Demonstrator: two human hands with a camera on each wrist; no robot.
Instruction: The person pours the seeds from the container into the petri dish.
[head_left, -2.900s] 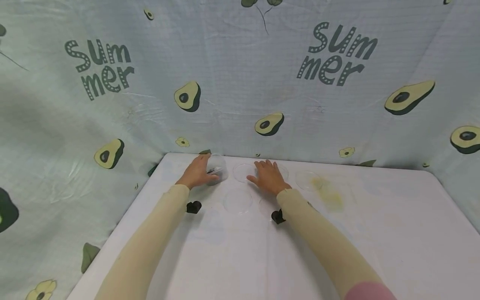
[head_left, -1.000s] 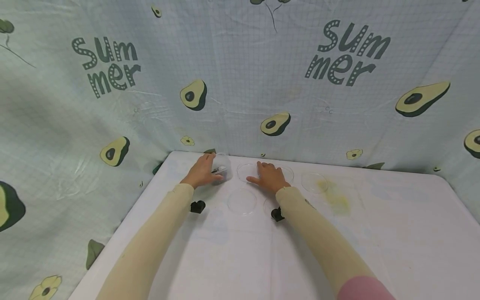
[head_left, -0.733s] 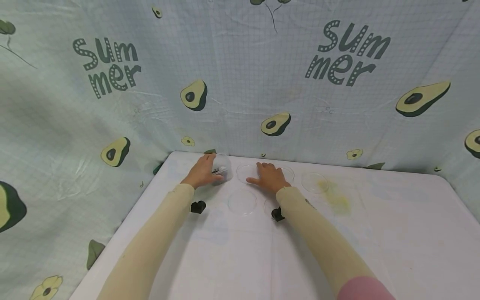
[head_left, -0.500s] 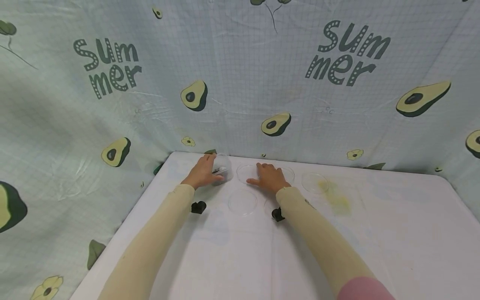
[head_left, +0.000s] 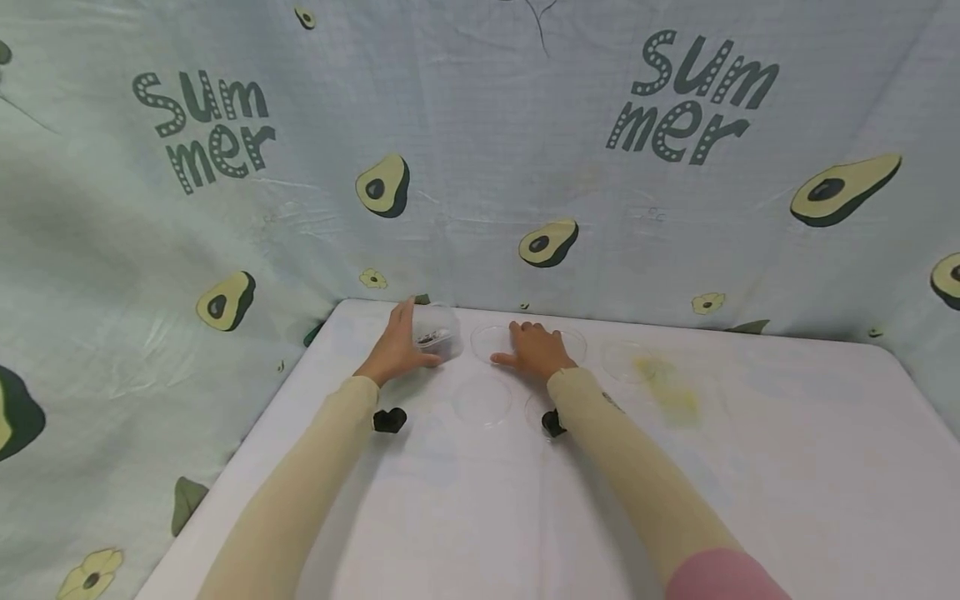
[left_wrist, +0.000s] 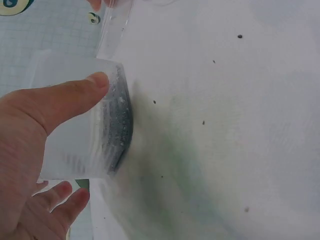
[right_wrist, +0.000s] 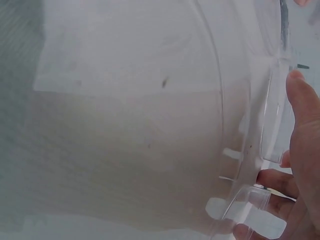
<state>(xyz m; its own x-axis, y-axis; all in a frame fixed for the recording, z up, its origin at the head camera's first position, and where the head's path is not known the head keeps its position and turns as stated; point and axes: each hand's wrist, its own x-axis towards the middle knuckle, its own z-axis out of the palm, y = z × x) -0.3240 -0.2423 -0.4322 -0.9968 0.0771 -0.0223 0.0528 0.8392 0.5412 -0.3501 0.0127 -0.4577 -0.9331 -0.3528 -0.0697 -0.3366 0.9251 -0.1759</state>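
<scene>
My left hand grips a clear plastic tub near the back left of the table. In the left wrist view its thumb lies across the side of the tub, and dark, grainy contents show toward the bottom; some of the fingers are hidden behind it. My right hand rests spread over clear round dishes to the right of the tub. One dish shows left of its thumb and another to its right. The right wrist view shows fingers against clear plastic rims.
More clear round dishes lie nearby: one in front, one partly behind the right sleeve, one right. A yellow stain marks the white table. A printed cloth hangs behind. Small dark specks dot the tabletop.
My left hand has shifted slightly left, fingers more upright, and more of the tub and its contents shows. My right hand stays about where it was. The whole head view has moved slightly.
</scene>
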